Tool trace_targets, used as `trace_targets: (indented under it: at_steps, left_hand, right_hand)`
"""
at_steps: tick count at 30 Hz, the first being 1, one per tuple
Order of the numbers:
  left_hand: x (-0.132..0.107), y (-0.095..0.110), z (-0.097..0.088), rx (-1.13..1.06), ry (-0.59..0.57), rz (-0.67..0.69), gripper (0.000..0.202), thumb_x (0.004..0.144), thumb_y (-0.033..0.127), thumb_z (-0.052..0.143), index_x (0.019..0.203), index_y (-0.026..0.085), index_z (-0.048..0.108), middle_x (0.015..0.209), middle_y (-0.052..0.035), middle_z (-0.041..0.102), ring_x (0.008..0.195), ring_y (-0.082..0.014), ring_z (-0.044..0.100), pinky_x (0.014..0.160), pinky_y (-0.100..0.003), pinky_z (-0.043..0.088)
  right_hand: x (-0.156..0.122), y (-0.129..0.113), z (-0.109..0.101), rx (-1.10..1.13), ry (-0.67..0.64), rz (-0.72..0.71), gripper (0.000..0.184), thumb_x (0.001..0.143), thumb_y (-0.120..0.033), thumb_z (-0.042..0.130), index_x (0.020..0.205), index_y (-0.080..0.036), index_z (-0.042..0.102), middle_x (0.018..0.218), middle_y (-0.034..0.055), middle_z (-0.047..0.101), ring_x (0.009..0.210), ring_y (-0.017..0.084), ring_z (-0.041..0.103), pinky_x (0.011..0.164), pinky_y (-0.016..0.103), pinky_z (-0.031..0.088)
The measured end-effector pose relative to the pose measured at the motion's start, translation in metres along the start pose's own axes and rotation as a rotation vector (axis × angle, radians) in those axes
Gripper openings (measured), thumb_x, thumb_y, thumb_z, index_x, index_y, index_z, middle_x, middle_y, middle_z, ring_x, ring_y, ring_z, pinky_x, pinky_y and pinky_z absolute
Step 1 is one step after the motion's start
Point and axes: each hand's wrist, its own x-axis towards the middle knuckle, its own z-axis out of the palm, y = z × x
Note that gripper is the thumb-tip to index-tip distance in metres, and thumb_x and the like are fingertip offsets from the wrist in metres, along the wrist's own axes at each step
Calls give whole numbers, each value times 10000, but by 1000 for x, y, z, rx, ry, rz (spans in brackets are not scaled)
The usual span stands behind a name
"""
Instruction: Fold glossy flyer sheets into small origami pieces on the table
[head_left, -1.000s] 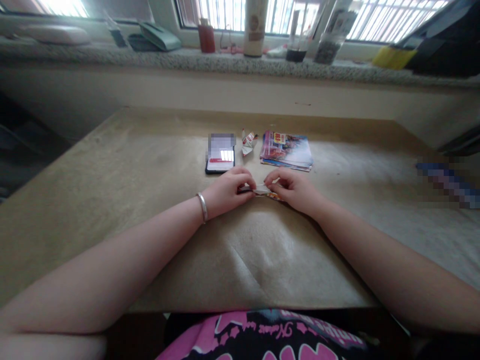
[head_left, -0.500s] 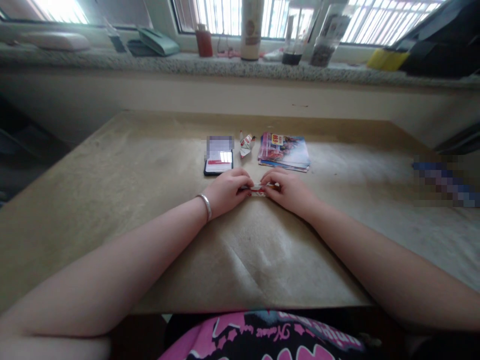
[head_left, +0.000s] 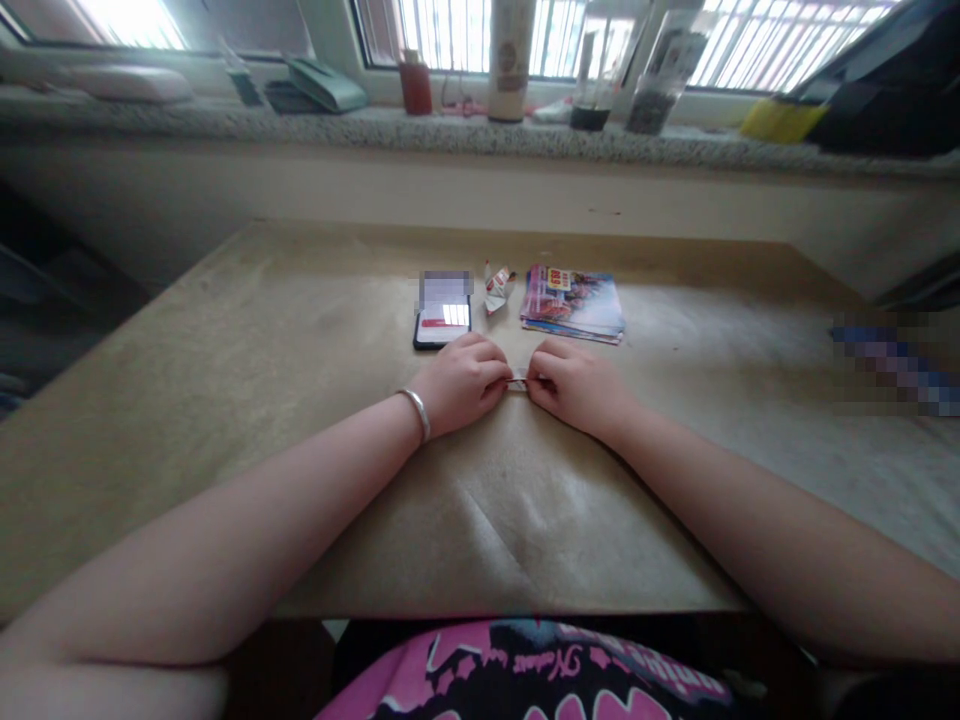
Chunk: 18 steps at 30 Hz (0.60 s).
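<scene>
Centrally, left hand (head_left: 463,388) and right hand (head_left: 576,385) are pinching opposite ends of small folded paper strip (head_left: 518,383) over tabletop (head_left: 225,350) — fingers holding it narrowly, apparently bracing it level. Smartphone (head_left: 442,333), folded paper piece (head_left: 496,290), printed leaflet stack (head_left: 576,303) are lying just beyond — presumably for easy reach.

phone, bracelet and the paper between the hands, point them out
Phone (head_left: 443,312): head view, on its screen.
Bracelet (head_left: 420,410): head view, on the band's outer face.
Paper (head_left: 518,382): head view, on its exposed middle.
</scene>
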Motion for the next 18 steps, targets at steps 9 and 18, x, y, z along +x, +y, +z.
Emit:
trace_targets:
  at_steps: [9, 18]
  left_hand:
    - [1, -2, 0, 5, -62, -16, 173, 896, 232, 533, 882, 148, 684, 882, -66, 664, 820, -174, 589, 783, -301, 471]
    - [0, -4, 2, -6, -45, 4, 177, 887, 202, 516, 871, 156, 686, 902, -63, 673, 827, -169, 594, 785, -295, 472]
  right_hand:
    - [-1, -1, -3, -51, -35, -30, 185, 880, -266, 493, 768, -181, 614, 833, 74, 631, 779, 188, 539, 684, 292, 371]
    - [-1, -7, -2, -127, -47, -14, 205, 906, -292, 475, 871, -205, 657, 905, 61, 664, 815, 191, 563, 653, 300, 349]
